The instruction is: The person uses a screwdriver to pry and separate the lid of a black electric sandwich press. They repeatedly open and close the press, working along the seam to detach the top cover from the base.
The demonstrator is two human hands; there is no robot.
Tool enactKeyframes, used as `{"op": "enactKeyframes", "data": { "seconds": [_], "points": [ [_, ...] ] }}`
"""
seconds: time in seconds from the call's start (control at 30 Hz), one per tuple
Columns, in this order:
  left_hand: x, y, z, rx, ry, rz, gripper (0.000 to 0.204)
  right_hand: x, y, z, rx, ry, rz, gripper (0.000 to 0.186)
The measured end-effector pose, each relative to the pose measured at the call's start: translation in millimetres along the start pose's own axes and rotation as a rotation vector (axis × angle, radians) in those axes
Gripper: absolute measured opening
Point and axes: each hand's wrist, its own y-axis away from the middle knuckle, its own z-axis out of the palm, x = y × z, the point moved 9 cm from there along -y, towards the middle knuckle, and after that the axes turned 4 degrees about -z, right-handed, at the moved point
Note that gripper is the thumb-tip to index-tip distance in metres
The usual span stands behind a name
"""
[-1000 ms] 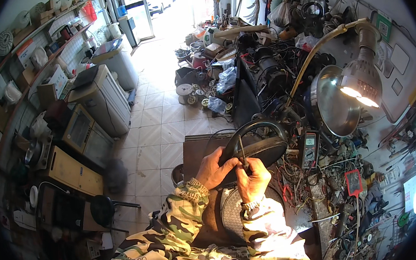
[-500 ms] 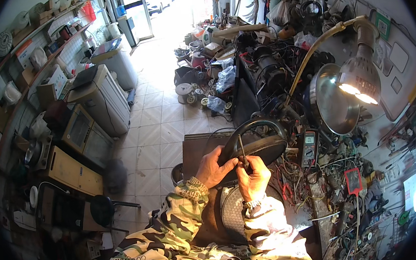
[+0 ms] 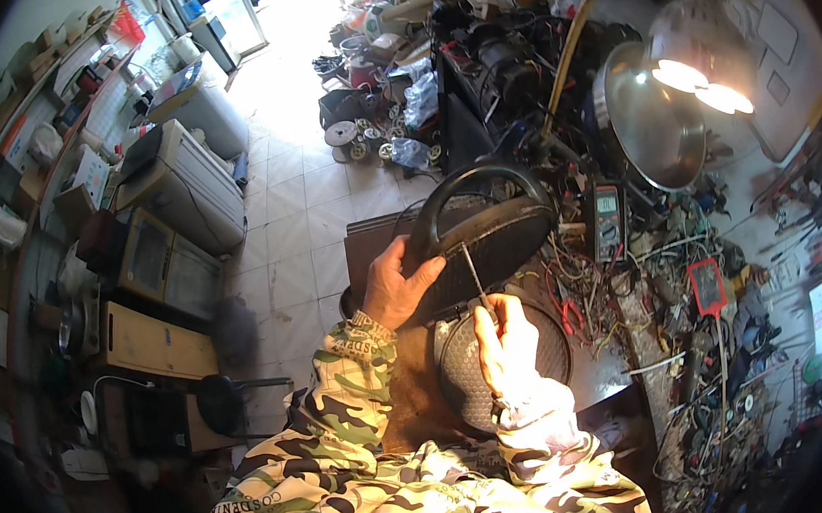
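In front of me, a round black appliance lid [image 3: 502,252] with an arched black handle is held tilted up on its edge. My left hand [image 3: 399,285] is closed on the lid's left side, thumb on the rim by the handle's base. My right hand [image 3: 506,338] grips a thin screwdriver [image 3: 475,272], most of its handle hidden in the fingers. The shaft points up, and its tip lies at the lid's rim; whether it touches a screw is too small to tell. Below lies a round dark plate with a honeycomb-textured surface [image 3: 460,351], partly covered by my right hand.
A brown workbench [image 3: 410,395] bears these parts. To the right are a multimeter [image 3: 608,223], red-handled pliers [image 3: 572,316], tangled wires and a red fly swatter [image 3: 706,287]. A lit lamp [image 3: 703,50] hangs beside a metal bowl [image 3: 650,115]. Cabinets line the left.
My right hand has drawn away from my left, toward me, with the screwdriver. The lid's dark inner face shows more, and the textured plate is less covered. The whole view has shifted.
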Motion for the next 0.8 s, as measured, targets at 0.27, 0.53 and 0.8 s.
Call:
{"op": "enactKeyframes", "data": {
  "seconds": [0.27, 0.53, 0.8],
  "points": [
    [-2.7, 0.0, 6.0, -0.057, 0.048, -0.022, 0.045, 14.4, 27.3, -17.6, 0.030, 0.036, -0.165, 0.022],
    [-2.1, 1.3, 2.9, -0.029, 0.086, -0.006, 0.040, -3.7, 20.3, -16.0, 0.030, 0.060, -0.268, 0.023],
    [9.4, 4.7, 4.4, -0.035, 0.089, 0.002, 0.044, 5.0, 21.4, -13.1, 0.014, -0.014, -0.193, 0.022]
  ]
}}
